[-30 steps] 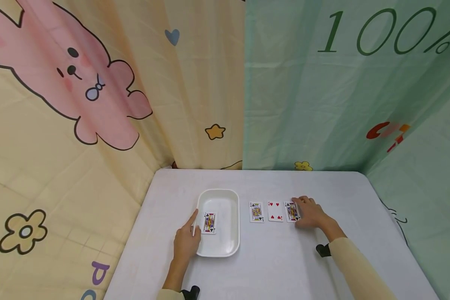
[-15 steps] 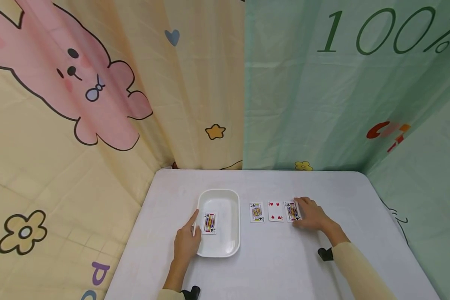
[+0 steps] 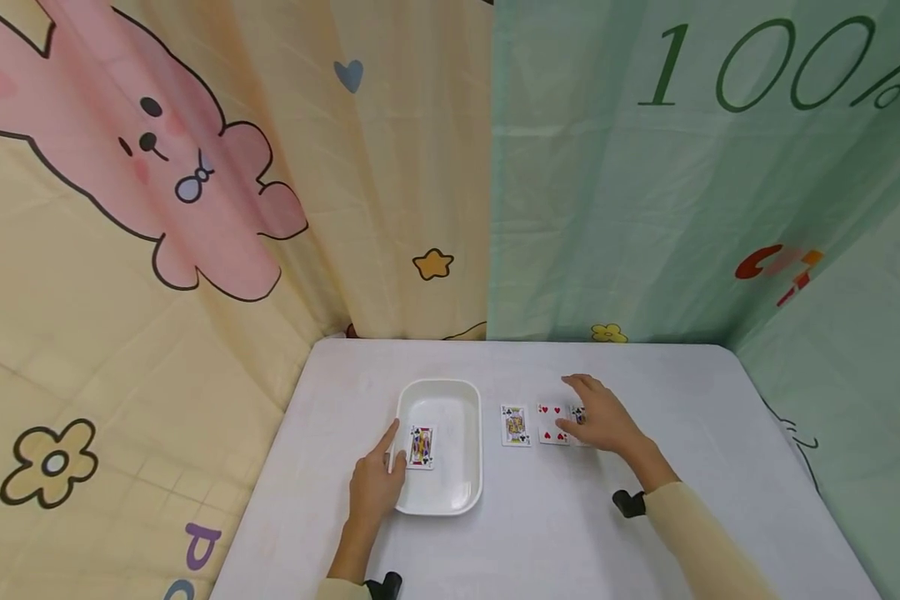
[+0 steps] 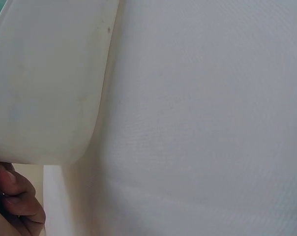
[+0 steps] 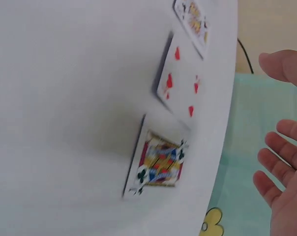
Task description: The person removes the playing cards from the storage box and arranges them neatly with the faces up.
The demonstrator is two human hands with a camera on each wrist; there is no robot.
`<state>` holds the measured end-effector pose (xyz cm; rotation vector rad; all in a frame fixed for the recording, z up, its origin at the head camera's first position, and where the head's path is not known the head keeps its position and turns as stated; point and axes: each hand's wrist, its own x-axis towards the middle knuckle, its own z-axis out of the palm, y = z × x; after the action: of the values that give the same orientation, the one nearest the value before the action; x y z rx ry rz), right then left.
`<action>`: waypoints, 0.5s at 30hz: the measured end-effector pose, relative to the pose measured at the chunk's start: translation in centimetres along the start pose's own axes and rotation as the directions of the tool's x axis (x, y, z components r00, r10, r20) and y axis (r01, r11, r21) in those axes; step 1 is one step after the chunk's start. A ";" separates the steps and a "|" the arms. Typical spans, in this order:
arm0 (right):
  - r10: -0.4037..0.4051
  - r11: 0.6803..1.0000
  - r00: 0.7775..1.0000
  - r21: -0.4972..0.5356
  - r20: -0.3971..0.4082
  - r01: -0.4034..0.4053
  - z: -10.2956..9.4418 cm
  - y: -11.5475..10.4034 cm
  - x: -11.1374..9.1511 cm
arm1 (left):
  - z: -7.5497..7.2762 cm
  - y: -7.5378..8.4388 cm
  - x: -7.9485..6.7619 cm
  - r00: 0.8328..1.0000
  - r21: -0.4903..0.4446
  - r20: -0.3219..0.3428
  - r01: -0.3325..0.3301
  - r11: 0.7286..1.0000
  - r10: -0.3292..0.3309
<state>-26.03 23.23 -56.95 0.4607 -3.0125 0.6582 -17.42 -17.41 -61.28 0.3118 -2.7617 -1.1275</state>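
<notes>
At right hand [image 3: 606,421], fingers spread, nothing gripped, raised over four of hearts [image 5: 182,81] and clubs court card [image 5: 161,160]. With left hand [image 3: 375,490], pinching white tray [image 3: 453,479] by left rim. Could skew the row with a low thumb; might tip tray if pulled one-sided. Farther left, second court card [image 3: 515,426]; inside tray, third court card [image 3: 422,448]. Between: raised tray wall.

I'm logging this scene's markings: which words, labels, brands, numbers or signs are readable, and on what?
"100%", the % clipped: green curtain.
Heart signs: middle card on the table.
Club signs: right-hand face card.
Too small or blurred: cards' corner characters.
Unclear: purple letter on yellow curtain; black scrawl, far right.
</notes>
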 end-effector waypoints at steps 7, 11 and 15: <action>-0.088 0.994 0.996 0.063 -0.006 0.089 0.2 -5.3 1.9 | 0.0 -0.1 0.1 1.000 0.006 0.007 0.004 1.000 -0.004; -0.137 0.987 0.991 0.081 0.003 0.137 0.9 -7.9 2.9 | 0.2 -0.3 0.2 1.000 0.019 -0.002 -0.014 1.000 0.014; -0.198 0.976 0.980 0.100 0.020 0.195 1.8 -10.0 3.9 | 0.3 -0.4 0.1 0.999 0.012 -0.021 -0.032 0.999 0.032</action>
<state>-26.77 12.71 -54.24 0.7673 -2.9185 0.7917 -17.48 -17.49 -61.77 0.2781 -2.7455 -1.0939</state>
